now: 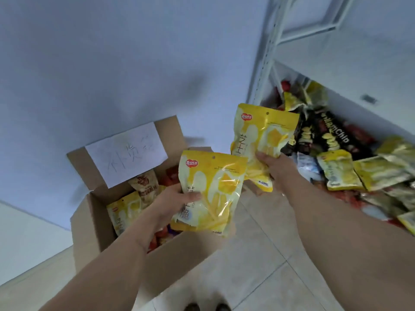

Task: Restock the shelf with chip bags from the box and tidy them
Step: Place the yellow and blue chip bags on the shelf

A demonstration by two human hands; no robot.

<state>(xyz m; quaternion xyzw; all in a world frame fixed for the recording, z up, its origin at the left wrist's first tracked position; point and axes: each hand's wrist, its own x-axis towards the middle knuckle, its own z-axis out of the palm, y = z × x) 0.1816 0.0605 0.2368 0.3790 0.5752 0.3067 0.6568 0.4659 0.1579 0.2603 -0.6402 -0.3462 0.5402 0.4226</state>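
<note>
My left hand point(173, 203) grips a yellow chip bag point(213, 189) by its left edge, held upright above the open cardboard box point(175, 261). My right hand point(276, 169) holds a second, matching yellow chip bag point(262, 135) by its lower part, higher up and nearer the white shelf point(265, 70). More bags lie in the box, among them another yellow one point(125, 212) and a tan one point(143, 187). On the shelf's lower level at the right lies a loose pile of bags: black ones point(332, 135), yellow ones point(341, 171) and red ones.
A white paper label point(125, 153) with handwriting is stuck on the box's raised rear flap. Pale floor tiles point(265, 265) run between the box and the shelf. A blue-white wall point(112, 63) stands behind the box. My shoe tips point(204, 307) show at the bottom edge.
</note>
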